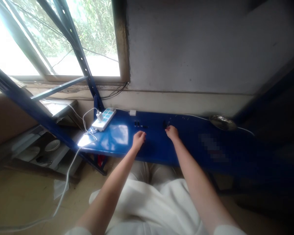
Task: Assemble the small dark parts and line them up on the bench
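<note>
My left hand (138, 140) hovers over the blue tabletop (154, 148), its fingers curled closed; what they hold, if anything, is hidden. Just beyond it are small black cylinders (136, 124) and a thin dark piece (144, 126), too small to name. To the right, my right hand (172, 132) is pinched closed, with its fingertips near a small dark object (165, 124) and some tiny clear bits (169, 122). Whether anything sits in that pinch I cannot make out. Farther back lie several tiny pale pieces (185, 118).
A white power strip (105, 119) with a plugged-in charger (99, 116) is at the left end. A white block (132, 112) stands by the wall. At the back right is a shiny metal dish (222, 122) beside a white cable (245, 130). A blue metal post (75, 45) rises at left.
</note>
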`<state>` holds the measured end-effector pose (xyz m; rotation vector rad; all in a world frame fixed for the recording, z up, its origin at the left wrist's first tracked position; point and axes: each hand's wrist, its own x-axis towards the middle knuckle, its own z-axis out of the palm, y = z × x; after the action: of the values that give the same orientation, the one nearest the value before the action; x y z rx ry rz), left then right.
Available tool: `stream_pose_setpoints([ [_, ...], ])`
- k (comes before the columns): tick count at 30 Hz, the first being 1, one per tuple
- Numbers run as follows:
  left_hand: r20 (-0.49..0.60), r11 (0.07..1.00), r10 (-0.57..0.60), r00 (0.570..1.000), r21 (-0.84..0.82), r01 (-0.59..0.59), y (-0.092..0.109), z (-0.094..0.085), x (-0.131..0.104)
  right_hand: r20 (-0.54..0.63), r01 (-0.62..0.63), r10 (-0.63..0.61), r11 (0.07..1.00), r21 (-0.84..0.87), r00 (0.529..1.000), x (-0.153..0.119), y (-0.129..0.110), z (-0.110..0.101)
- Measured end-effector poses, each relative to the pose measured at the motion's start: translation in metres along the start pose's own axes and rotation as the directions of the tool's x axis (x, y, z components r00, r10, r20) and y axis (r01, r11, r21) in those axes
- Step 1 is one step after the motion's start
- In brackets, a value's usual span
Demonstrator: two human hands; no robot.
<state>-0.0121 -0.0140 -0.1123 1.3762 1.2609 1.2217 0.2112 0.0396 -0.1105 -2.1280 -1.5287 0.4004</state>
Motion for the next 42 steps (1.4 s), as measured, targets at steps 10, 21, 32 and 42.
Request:
stream_pose_setpoints([
  [10, -0.002, 1.0, -0.01, 1.0, 0.007, 0.01, 0.002, 0.001, -0.001, -0.028, -0.088, 0.087, 0.996, -0.007, 0.996, 0.0, 0.007, -0.015],
  [21, 0.001, 1.0, 0.009, 1.0, 0.023, -0.009, 0.002, 0.0, -0.001, -0.013, -0.102, 0.102, 0.995, -0.004, 0.995, 0.003, 0.006, -0.013],
  [32, 0.0, 0.984, 0.087, 0.996, 0.159, -0.086, 0.002, 0.002, -0.003, 0.03, -0.085, 0.085, 0.996, 0.026, 0.996, 0.009, 0.013, -0.015],
  [42, 0.127, 0.667, 0.16, 0.979, 0.717, -0.202, 0.026, 0.021, 0.021, 0.016, -0.081, 0.084, 0.874, 0.479, 0.996, -0.041, -0.01, -0.043],
])
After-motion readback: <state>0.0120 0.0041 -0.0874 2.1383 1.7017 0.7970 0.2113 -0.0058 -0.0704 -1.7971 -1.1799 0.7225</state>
